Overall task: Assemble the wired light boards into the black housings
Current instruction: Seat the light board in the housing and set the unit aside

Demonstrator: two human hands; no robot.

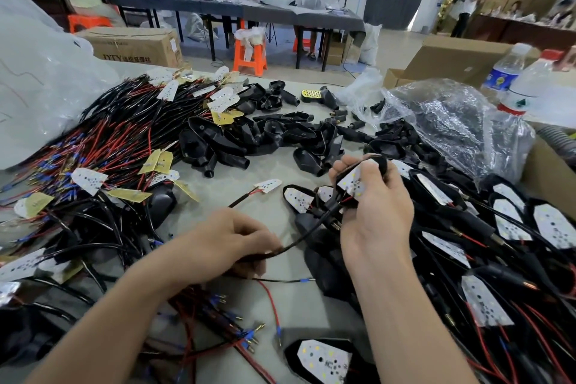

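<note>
Near edge: a finished unit [324, 358] lies closest to you, white board face up in its black shell. Loose leads [240, 333], red and black with blue terminals, lie just left of it.
Left hand: your left hand [237, 243] is curled low over the table [218, 196], fingertips pinching the cable [299, 239].
Right hand: your right hand [374, 206] is raised and wrapped round a housing [378, 161], with the thumb lying over the board [352, 182] at its mouth. Whether the board is fully seated cannot be told.
Cable: black, runs from the housing's lower end down-left into your left fingertips, slightly bowed.
Right of hands: finished pile [505, 221], boards face up in shells, cables tangled across.
Ahead of hands: one spare board [268, 185] with its lead lies alone on the table.
Left: wired heap [109, 140], red and black leads, some boards showing yellow backs.
Centre: empty housings [265, 134] in a loose heap beyond your hands.
Back right: clear bag [452, 115] with more black parts inside; two bottles [511, 72] behind it.
Far: box [134, 44], orange stool [249, 56], long benches [280, 11] with seated people.
</note>
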